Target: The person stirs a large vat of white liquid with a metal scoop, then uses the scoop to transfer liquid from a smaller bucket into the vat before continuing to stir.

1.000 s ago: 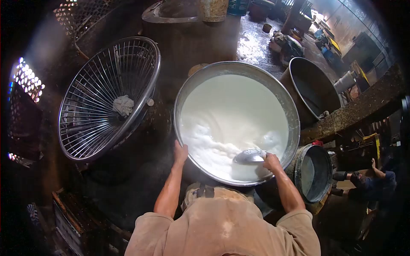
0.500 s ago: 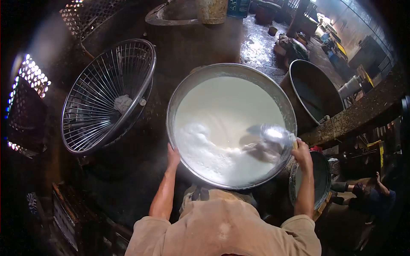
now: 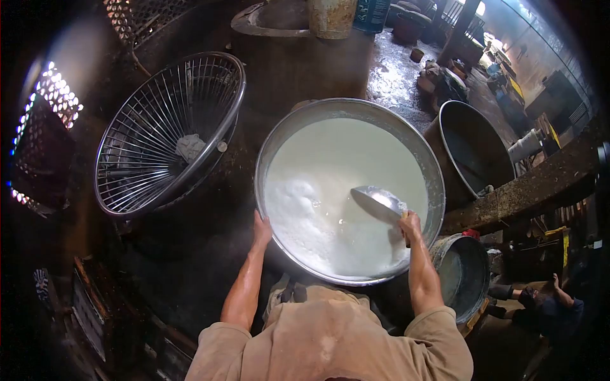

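A wide round metal basin stands before me, full of white milky liquid with foam at the left and lower side. My left hand grips the basin's rim at the lower left. In my right hand, closed round its handle, is a metal scoop. The scoop's shiny blade is tilted over the liquid, right of the middle, pointing to the upper left. Whether its lower edge touches the liquid is hard to tell.
A metal-barred basket with a white lump inside leans at the left. Right of the basin stand a large empty vat and a smaller bucket. A wooden beam crosses the right. Another person is at the far lower right.
My right hand has moved left and inward from the basin's right rim, bringing the scoop with it. My left hand still grips the rim. The view has shifted slightly.
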The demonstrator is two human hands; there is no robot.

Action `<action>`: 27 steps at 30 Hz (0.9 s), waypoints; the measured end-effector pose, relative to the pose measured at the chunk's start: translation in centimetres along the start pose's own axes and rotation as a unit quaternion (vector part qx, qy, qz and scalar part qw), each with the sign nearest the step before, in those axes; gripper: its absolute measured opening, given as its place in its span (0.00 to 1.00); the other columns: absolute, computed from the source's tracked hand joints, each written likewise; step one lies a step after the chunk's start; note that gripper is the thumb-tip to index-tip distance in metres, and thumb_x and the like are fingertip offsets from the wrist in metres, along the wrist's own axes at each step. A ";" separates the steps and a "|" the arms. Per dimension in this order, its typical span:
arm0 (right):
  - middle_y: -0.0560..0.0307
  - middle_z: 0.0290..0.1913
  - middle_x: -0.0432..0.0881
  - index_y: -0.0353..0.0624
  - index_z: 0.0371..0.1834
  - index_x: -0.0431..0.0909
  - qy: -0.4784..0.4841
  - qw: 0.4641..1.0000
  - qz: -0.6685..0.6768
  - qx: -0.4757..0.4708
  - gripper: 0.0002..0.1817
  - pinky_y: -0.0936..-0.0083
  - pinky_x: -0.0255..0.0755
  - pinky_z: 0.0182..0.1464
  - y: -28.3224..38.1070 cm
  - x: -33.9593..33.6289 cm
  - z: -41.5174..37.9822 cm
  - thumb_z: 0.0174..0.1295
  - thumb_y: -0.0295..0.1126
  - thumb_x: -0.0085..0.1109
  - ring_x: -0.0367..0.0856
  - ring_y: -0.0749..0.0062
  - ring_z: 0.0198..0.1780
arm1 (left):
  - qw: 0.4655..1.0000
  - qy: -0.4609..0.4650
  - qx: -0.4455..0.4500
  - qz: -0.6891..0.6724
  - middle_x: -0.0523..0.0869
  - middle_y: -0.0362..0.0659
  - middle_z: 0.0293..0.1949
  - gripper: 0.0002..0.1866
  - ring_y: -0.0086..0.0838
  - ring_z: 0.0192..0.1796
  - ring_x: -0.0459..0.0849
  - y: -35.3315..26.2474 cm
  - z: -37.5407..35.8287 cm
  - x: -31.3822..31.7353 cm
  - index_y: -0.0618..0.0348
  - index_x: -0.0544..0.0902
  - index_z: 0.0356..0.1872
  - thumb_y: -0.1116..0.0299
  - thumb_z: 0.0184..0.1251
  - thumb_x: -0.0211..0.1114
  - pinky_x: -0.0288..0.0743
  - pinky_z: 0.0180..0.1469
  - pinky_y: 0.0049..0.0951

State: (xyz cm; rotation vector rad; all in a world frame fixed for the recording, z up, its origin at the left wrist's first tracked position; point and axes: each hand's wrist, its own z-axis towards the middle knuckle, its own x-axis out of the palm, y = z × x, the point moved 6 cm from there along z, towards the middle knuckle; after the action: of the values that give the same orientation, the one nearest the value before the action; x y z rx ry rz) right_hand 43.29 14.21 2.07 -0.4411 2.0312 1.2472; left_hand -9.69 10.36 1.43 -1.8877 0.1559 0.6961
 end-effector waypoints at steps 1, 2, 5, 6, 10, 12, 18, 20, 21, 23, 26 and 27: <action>0.54 0.15 0.74 0.36 0.33 0.74 0.008 1.000 0.017 0.013 0.12 0.73 0.67 0.12 0.5 0.7 -1.2 0.43 0.24 0.51 0.73 0.70 0.13 | 1.000 0.006 -0.009 0.012 0.61 0.65 0.62 0.30 0.51 0.66 0.60 -0.1 0.0 0.0 0.73 0.53 0.64 0.66 0.66 0.50 0.54 0.66 0.35; 0.55 0.15 0.74 0.36 0.33 0.74 0.017 0.999 0.035 0.026 0.11 0.73 0.66 0.12 1.2 1.6 -2.5 0.43 0.24 0.51 0.72 0.71 0.12 | 1.000 0.004 -0.007 0.008 0.62 0.66 0.62 0.30 0.52 0.65 0.61 -0.2 -0.1 0.0 0.74 0.53 0.64 0.66 0.66 0.50 0.55 0.66 0.35; 0.55 0.15 0.73 0.36 0.32 0.73 0.044 0.998 0.031 0.042 0.10 0.73 0.66 0.12 1.3 4.5 -4.7 0.43 0.24 0.51 0.72 0.72 0.12 | 1.000 0.007 0.006 0.004 0.63 0.66 0.61 0.30 0.52 0.64 0.62 -0.1 -0.1 0.1 0.74 0.53 0.64 0.66 0.66 0.50 0.56 0.65 0.35; 0.55 0.15 0.73 0.36 0.31 0.73 0.050 0.998 0.036 0.032 0.10 0.73 0.65 0.12 1.6 5.3 -5.6 0.43 0.25 0.51 0.72 0.71 0.12 | 1.000 0.002 0.022 0.001 0.63 0.66 0.61 0.30 0.53 0.64 0.63 0.6 0.4 0.4 0.74 0.54 0.63 0.66 0.65 0.51 0.56 0.65 0.36; 0.54 0.16 0.73 0.35 0.31 0.72 0.074 0.996 0.041 0.017 0.11 0.72 0.68 0.13 3.2 8.3 -9.1 0.43 0.27 0.54 0.73 0.71 0.14 | 1.000 -0.011 0.020 0.009 0.68 0.65 0.58 0.30 0.53 0.61 0.67 1.4 0.7 0.5 0.72 0.58 0.62 0.65 0.63 0.53 0.60 0.62 0.40; 0.53 0.16 0.74 0.35 0.31 0.72 0.090 0.994 0.053 0.019 0.12 0.73 0.68 0.13 3.6 9.8 -10.6 0.42 0.27 0.55 0.73 0.71 0.14 | 1.000 -0.012 0.007 -0.010 0.70 0.65 0.56 0.28 0.53 0.59 0.69 0.7 0.6 0.1 0.70 0.61 0.60 0.64 0.62 0.53 0.61 0.61 0.40; 0.52 0.17 0.75 0.32 0.38 0.72 0.145 0.987 0.048 0.040 0.18 0.73 0.71 0.16 6.6 12.7 -15.2 0.42 0.29 0.57 0.74 0.71 0.15 | 0.993 -0.020 0.015 -0.113 0.74 0.63 0.51 0.24 0.53 0.54 0.73 1.6 2.8 -0.1 0.67 0.69 0.54 0.59 0.63 0.51 0.64 0.55 0.41; 0.53 0.17 0.74 0.33 0.38 0.72 0.159 0.984 0.071 0.043 0.17 0.74 0.70 0.17 9.1 12.4 -17.2 0.43 0.28 0.58 0.74 0.72 0.16 | 0.984 -0.035 0.060 -0.161 0.75 0.63 0.50 0.23 0.54 0.52 0.74 3.7 5.1 1.4 0.67 0.70 0.53 0.58 0.64 0.49 0.65 0.54 0.41; 0.54 0.17 0.73 0.33 0.38 0.72 0.164 0.983 0.072 0.044 0.17 0.75 0.70 0.16 9.8 12.4 -17.8 0.43 0.27 0.58 0.73 0.72 0.15 | 0.983 -0.031 0.058 -0.170 0.76 0.63 0.48 0.22 0.55 0.51 0.74 3.8 5.7 1.8 0.67 0.71 0.51 0.58 0.64 0.48 0.65 0.52 0.42; 0.55 0.17 0.73 0.34 0.40 0.72 0.173 0.980 0.076 0.057 0.18 0.75 0.69 0.16 10.6 12.3 -18.7 0.43 0.26 0.58 0.72 0.73 0.15 | 0.982 -0.026 0.055 -0.179 0.76 0.63 0.46 0.22 0.56 0.49 0.74 4.4 6.3 2.0 0.67 0.72 0.50 0.58 0.65 0.47 0.66 0.51 0.42; 0.57 0.17 0.72 0.34 0.45 0.71 0.174 0.978 0.096 0.064 0.22 0.76 0.67 0.15 12.5 11.4 -19.0 0.43 0.24 0.58 0.71 0.75 0.15 | 0.992 0.003 0.063 -0.113 0.78 0.63 0.40 0.20 0.58 0.46 0.75 0.3 4.4 -0.3 0.67 0.73 0.44 0.57 0.66 0.46 0.67 0.46 0.45; 0.57 0.18 0.72 0.35 0.48 0.70 0.166 0.978 0.112 0.062 0.24 0.76 0.66 0.14 13.0 10.8 -19.0 0.43 0.23 0.58 0.70 0.75 0.15 | 0.992 0.002 0.062 -0.114 0.78 0.63 0.40 0.20 0.58 0.46 0.75 0.4 4.6 -0.4 0.67 0.73 0.44 0.57 0.66 0.46 0.67 0.46 0.45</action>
State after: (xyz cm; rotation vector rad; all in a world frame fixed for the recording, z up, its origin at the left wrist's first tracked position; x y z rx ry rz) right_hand 20.58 4.56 8.13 -0.3882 2.4842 1.2330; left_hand -11.98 14.14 0.07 -1.7541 -0.0145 0.5162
